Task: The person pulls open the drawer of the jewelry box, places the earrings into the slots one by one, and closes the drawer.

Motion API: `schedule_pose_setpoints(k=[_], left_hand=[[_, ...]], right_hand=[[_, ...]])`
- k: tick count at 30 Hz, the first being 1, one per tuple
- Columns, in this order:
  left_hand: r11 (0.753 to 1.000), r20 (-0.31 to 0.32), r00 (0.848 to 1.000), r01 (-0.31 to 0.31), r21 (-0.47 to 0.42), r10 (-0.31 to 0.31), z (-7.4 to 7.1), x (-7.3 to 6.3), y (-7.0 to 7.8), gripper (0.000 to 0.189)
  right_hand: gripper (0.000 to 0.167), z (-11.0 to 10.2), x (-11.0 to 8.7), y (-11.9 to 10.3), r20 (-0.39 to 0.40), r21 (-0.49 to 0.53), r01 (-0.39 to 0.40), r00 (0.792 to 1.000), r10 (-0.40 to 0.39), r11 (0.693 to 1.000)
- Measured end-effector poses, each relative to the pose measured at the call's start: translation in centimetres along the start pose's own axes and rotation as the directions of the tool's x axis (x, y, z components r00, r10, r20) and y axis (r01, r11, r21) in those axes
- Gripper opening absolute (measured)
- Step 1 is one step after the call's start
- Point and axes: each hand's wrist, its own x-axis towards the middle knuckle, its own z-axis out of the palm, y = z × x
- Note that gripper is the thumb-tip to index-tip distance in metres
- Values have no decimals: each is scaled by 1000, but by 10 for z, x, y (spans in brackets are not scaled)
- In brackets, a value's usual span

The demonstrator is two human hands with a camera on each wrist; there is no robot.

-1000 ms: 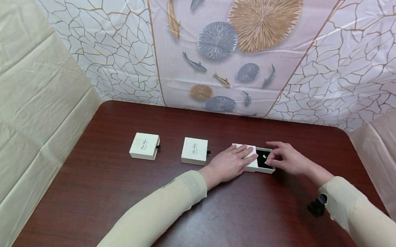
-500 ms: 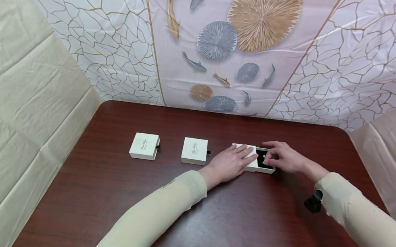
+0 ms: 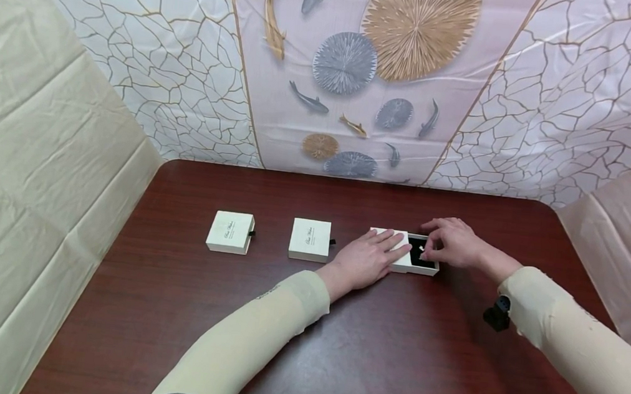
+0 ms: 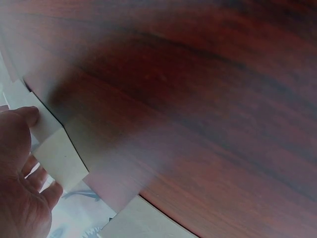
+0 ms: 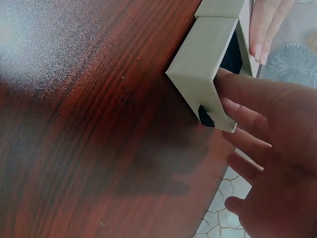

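A white slide-out jewelry box [image 3: 401, 268] lies at the right of the table, its drawer [image 3: 424, 271] pulled out rightward, showing a black lining [image 3: 414, 261]. My left hand [image 3: 366, 258] presses flat on the box's sleeve, fingers straight and spread. Over the drawer, my right hand [image 3: 455, 242] has its thumb and index finger together on a small shiny white piece of jewelry [image 3: 421, 248]; its exact kind is too small to make out. In the right wrist view, those fingertips are hidden inside the drawer [image 5: 200, 49], above its black ribbon tab [image 5: 205, 116].
Two similar white boxes sit closed to the left, a middle box [image 3: 310, 240] and a far-left box [image 3: 230, 233], each with a black tab on its right side. A patterned cloth [image 3: 352, 100] hangs behind the dark red wooden table [image 3: 368, 364].
My right hand has shifted slightly left and then up a little over the drawer, its fingertips drawing together at the shiny piece. The left hand and all the boxes have stayed put.
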Motion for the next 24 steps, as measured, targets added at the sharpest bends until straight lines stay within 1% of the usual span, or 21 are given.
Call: schedule_pose_setpoints(k=[2, 11, 18, 24], left_hand=[[1000, 1, 1000, 0, 0, 0, 0, 0, 0, 61], [1000, -4, 1000, -3, 9, 3, 1, 1, -1, 61], [1000, 9, 1000, 2, 9, -2, 0, 1, 0, 61], [1000, 0, 1000, 2, 3, -2, -1, -1, 0, 60]], right_hand=[[22, -1, 0, -1, -12, -19, -15, 1000, 15, 1000], [24, 2, 1, -1, -56, -61, -16, 998, 13, 998], [27, 5, 1, 0, -79, -90, -14, 997, 7, 996], [29, 7, 1, -1, -84, -106, -12, 996, 3, 994]])
